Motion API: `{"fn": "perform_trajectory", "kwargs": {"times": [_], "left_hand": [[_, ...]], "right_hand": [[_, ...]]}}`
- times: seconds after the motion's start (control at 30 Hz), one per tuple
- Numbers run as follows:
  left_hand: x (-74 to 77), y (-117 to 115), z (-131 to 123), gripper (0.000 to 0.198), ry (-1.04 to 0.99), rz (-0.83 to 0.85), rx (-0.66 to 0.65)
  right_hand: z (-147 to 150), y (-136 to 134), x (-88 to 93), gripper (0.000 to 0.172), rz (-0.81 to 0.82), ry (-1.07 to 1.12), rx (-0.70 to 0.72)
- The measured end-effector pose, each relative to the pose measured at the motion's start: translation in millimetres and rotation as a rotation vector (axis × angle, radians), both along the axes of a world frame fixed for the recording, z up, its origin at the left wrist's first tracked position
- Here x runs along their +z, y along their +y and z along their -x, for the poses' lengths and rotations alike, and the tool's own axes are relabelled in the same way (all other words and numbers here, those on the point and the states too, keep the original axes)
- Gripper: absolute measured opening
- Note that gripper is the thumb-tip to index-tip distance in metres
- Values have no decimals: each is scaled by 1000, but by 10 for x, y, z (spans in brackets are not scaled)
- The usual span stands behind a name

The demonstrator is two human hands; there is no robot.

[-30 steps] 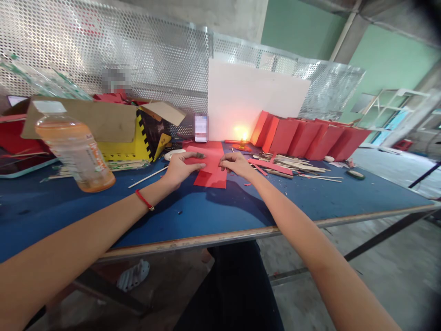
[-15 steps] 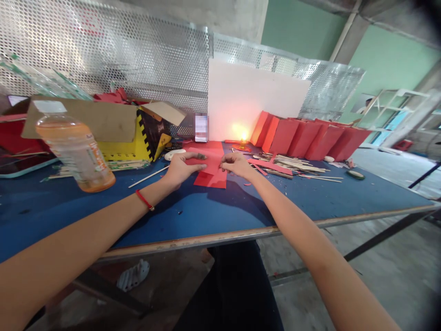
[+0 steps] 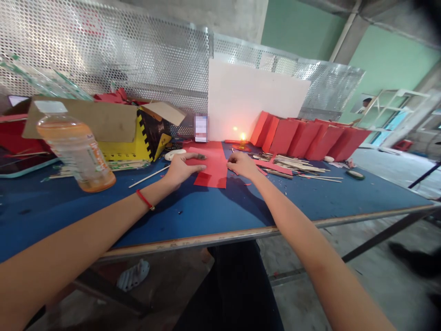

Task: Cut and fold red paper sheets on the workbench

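Note:
A sheet of red paper (image 3: 217, 161) lies in front of me, with a darker patch near its lower left. Over its left side my left hand (image 3: 181, 169) rests, thumb and forefinger apart and nothing visible between them; whether the fingertips press on the paper I cannot tell. My right hand (image 3: 242, 165) is at the paper's right edge, fingers curled in and tips pinched together. What they hold, if anything, is too small or hidden. A lit flame (image 3: 243, 137) burns just beyond the right hand.
Folded red paper pieces (image 3: 292, 135) stand in a row behind several thin sticks (image 3: 298, 164) and red strips. A drink bottle (image 3: 74, 147), a yellow box (image 3: 120, 149) and a white mouse-like object (image 3: 174, 154) are on the left. A phone (image 3: 201, 128) stands at the back.
My right hand has shifted slightly right, from over the red paper to its right edge. The left hand stays in place. A dark blurred shape has appeared at the far lower right.

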State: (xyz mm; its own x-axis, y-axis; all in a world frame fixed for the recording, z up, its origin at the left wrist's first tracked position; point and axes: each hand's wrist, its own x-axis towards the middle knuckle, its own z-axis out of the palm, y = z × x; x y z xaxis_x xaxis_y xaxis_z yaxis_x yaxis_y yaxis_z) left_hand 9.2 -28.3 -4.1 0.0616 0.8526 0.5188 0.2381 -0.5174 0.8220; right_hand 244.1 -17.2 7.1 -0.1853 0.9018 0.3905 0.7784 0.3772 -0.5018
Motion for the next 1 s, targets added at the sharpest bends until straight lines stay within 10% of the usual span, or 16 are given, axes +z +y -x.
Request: {"fn": "perform_trajectory", "kwargs": {"times": [0.17,0.43,0.7,1.0], "left_hand": [[31,-56,-35,47,52,18,-27],[14,-31,-29,42,143,399,-81],[-95,109,41,39,634,111,18],[-146,115,18,59,716,122,-23]], "right_hand": [[-134,40,5,5,116,-134,-234],[8,73,-148,45,262,-89,-48],[37,116,-233,84,322,158,-17],[113,87,-153,60,477,627,73]]}}
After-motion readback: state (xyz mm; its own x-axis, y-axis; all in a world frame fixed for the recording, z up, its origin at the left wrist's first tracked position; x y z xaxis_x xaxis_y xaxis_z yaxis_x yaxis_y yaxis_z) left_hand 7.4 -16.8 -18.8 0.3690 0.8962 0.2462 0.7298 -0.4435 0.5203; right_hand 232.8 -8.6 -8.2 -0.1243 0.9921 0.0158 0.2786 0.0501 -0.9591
